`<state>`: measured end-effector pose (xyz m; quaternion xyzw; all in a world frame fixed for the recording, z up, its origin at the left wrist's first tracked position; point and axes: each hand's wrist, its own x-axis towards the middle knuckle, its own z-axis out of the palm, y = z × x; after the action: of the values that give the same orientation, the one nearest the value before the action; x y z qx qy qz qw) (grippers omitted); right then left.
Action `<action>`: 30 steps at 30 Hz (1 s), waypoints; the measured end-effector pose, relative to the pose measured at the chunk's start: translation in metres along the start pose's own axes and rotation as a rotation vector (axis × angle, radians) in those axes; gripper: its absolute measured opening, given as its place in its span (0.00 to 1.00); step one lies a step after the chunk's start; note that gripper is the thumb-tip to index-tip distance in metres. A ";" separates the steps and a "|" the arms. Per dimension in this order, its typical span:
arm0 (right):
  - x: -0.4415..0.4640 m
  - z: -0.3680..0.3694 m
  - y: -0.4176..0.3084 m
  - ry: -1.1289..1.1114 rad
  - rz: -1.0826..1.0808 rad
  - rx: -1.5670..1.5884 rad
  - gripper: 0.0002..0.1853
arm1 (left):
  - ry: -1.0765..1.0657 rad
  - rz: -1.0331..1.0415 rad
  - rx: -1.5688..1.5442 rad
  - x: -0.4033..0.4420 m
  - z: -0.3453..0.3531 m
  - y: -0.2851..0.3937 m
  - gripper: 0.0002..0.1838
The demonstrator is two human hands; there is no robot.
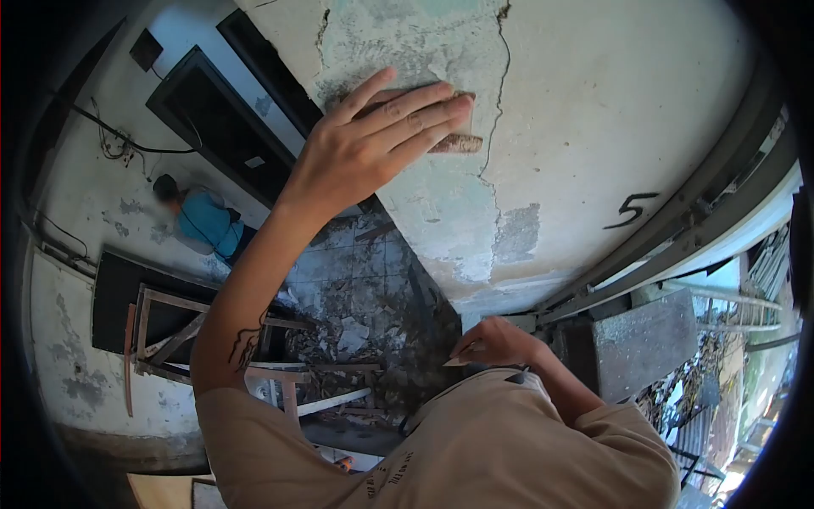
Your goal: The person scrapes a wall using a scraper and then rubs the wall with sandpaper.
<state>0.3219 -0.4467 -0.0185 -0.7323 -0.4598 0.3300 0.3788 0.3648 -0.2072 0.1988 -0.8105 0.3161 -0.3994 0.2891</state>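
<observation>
My left hand (381, 136) lies on the cracked, peeling wall (585, 110), its fingers stretched out and somewhat apart. Brown, rough-edged material (458, 144) shows beside and under those fingers; whether it is a separate piece or part of the wall is unclear. Lower down, close to my chest and the wall's bottom edge, my right hand (502, 342) is closed with its fingers pinched together. A small pale, pointed piece (456, 363) sticks out from its fingertips, and the rest of it is hidden.
Another person in a blue top (206, 222) faces the far left wall. Broken debris (352, 335) covers the tiled floor. Wooden frames (170, 331) lean at the lower left. On the right are a grey speckled slab (646, 343) and a metal rail (678, 225).
</observation>
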 end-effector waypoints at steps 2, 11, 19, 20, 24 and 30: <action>0.003 -0.002 0.005 0.005 -0.026 0.027 0.11 | -0.032 -0.037 0.002 -0.009 -0.004 -0.002 0.23; 0.004 -0.005 0.023 -0.039 0.012 0.046 0.10 | 0.002 -0.005 0.007 0.008 0.004 0.002 0.19; -0.022 -0.005 0.052 0.018 0.073 0.098 0.10 | -0.076 0.012 0.056 -0.042 0.005 -0.011 0.22; -0.020 -0.003 0.058 -0.012 0.082 0.080 0.10 | -0.045 -0.016 0.049 -0.028 0.006 -0.004 0.21; 0.008 -0.005 0.037 -0.016 -0.001 0.068 0.11 | 0.008 -0.055 0.053 -0.001 0.008 0.010 0.22; -0.006 -0.010 0.048 -0.011 0.037 0.091 0.11 | -0.090 -0.109 0.100 -0.054 -0.007 -0.006 0.19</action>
<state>0.3482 -0.4681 -0.0537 -0.7209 -0.4326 0.3616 0.4030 0.3346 -0.1647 0.1820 -0.8281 0.2380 -0.3930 0.3211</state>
